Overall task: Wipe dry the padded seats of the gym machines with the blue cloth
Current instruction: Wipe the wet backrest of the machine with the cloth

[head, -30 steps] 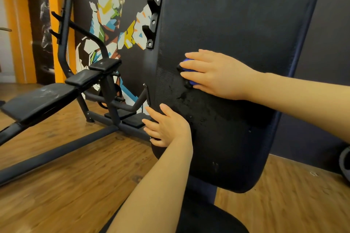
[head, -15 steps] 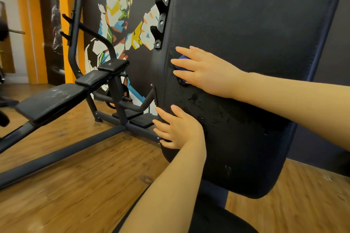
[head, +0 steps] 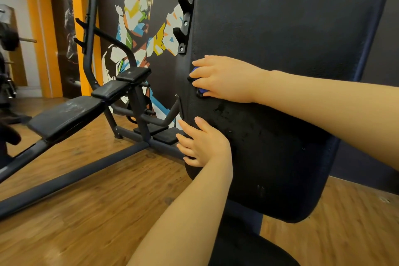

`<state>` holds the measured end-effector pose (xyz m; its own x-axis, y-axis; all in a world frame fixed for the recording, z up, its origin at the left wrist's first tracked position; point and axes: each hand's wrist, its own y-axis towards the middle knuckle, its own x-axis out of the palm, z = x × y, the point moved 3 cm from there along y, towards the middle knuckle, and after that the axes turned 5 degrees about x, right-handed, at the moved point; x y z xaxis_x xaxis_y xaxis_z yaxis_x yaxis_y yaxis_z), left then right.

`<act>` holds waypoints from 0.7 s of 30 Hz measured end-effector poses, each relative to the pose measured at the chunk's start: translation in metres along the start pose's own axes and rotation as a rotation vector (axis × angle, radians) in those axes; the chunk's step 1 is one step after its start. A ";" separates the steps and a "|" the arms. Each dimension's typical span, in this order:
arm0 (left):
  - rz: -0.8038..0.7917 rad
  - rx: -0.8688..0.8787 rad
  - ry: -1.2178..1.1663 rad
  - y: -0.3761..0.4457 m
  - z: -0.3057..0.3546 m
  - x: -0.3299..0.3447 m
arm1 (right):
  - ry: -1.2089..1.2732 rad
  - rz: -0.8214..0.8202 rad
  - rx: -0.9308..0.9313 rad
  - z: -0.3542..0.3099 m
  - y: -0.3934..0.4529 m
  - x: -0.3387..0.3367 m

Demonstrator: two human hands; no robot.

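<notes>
A large black back pad [head: 291, 34] stands almost upright in front of me, with wet dark patches [head: 224, 110] near its lower left. My right hand [head: 224, 77] presses a blue cloth [head: 201, 91] flat against the pad close to its left edge; only small bits of the cloth show between the fingers. Just below, my left hand [head: 203, 144] holds the pad's left edge, thumb on the front face and fingers around the side. The round black seat [head: 254, 250] lies beneath the pad at the bottom of the view.
A black decline bench [head: 64, 116] with its steel frame [head: 71, 179] stands to the left on the wooden floor [head: 97, 211]. A painted mural [head: 138, 19] covers the dark wall behind it. Brackets [head: 185, 21] stick out from the pad's left side.
My right hand has slid the cloth a little to the left, toward the pad's edge. My left hand has kept its hold on the edge. The view has shifted slightly.
</notes>
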<state>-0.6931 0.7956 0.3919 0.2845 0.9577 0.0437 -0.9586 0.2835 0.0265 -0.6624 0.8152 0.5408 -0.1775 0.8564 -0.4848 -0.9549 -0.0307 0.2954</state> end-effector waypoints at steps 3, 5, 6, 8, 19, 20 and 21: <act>0.009 0.006 -0.005 0.000 0.000 0.000 | 0.017 0.140 -0.056 0.002 -0.027 0.002; 0.012 0.013 0.002 0.000 0.000 0.001 | 0.001 0.230 -0.087 0.008 -0.048 0.004; 0.015 0.015 0.005 -0.001 -0.001 0.001 | 0.004 0.255 -0.095 0.010 -0.057 0.006; 0.022 0.016 0.011 0.000 -0.002 0.002 | 0.017 0.281 -0.099 0.013 -0.069 0.007; -0.002 0.020 0.020 0.001 -0.002 0.001 | -0.012 0.235 -0.111 -0.008 -0.026 0.009; -0.004 0.019 0.021 0.001 -0.003 0.002 | -0.017 0.215 -0.116 -0.011 -0.017 0.009; -0.007 0.018 0.022 0.001 -0.003 0.002 | -0.012 0.186 -0.119 -0.014 -0.010 0.009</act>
<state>-0.6938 0.7976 0.3889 0.2908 0.9566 0.0210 -0.9561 0.2897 0.0442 -0.6583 0.8161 0.5215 -0.3513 0.8365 -0.4206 -0.9273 -0.2489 0.2794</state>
